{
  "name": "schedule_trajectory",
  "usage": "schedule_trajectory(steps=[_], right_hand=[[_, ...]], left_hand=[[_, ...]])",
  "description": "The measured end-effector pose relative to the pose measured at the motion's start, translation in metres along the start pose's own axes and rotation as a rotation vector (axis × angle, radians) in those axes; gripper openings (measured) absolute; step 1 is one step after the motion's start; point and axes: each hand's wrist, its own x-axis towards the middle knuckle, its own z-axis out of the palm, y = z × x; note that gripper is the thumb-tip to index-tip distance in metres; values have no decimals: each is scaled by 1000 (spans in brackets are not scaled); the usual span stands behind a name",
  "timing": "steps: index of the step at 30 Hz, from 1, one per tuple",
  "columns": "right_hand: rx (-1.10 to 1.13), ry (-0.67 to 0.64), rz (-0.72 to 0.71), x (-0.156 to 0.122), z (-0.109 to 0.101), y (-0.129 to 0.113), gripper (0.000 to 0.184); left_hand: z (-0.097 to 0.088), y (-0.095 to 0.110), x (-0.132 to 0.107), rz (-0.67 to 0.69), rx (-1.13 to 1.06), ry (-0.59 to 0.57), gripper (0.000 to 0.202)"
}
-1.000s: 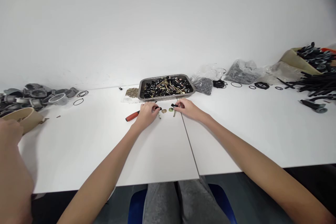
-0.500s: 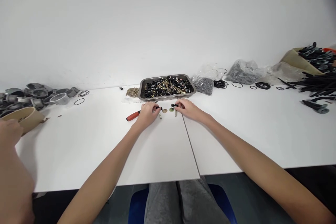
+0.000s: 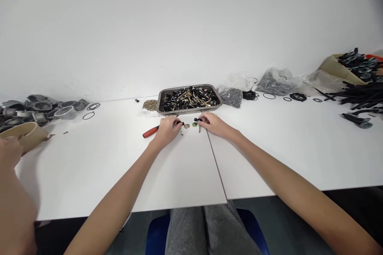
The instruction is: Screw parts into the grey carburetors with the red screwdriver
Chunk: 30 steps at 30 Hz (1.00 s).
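My left hand (image 3: 167, 128) is closed, thumb and fingertips pinching a black-headed bolt (image 3: 181, 130) with a brass-coloured shank pointing toward me. Opposite it, my right hand (image 3: 212, 123) grips a second black-headed bolt (image 3: 200, 128) in the same way, shank also toward me. Two small round discs lie on the white table between my fingertips: a copper-brown disc (image 3: 186, 126) near the left hand and a greenish disc (image 3: 194, 124) near the right. A red-handled tool (image 3: 150, 132) rests beside my left hand, its far end hidden behind the fingers.
Behind my hands stands a metal tray (image 3: 191, 112) of black-headed bolts, with a pile of small brass pieces (image 3: 150, 105) at its left. Bagged dark parts (image 3: 231, 97) lie right of it. Another person's hand (image 3: 10, 152) touches a beige bowl (image 3: 32, 137) at far left.
Both hands keep their places and their hold on the bolts. Only the camera view has shifted slightly.
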Motion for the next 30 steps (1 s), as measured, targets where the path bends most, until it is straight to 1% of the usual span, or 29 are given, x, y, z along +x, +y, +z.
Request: schedule_trajectory(steps=[12, 15, 17, 20, 22, 24, 27, 30], right_hand=[[-9, 2, -9, 0, 2, 1, 23], [-7, 19, -18, -3, 0, -2, 23], [-13, 50, -27, -4, -8, -7, 24], [-46, 157, -17, 0, -31, -15, 26], [-88, 247, 21, 10, -51, -15, 25], [-143, 300, 72, 26, -68, -9, 22], [-226, 280, 137, 53, -80, 6, 15], [-279, 208, 177, 74, -76, 20, 16]], left_hand=[[-1, 2, 0, 10, -3, 2, 19], [-2, 2, 0, 16, -4, 2, 19], [-2, 1, 0, 16, -13, -1, 19], [-2, 1, -1, 13, -28, -13, 20], [-2, 1, -1, 14, -36, -17, 21], [-3, 1, -1, 18, -41, -17, 22], [-3, 2, -2, 27, -44, -13, 22], [-2, 2, -1, 35, -37, -7, 23]])
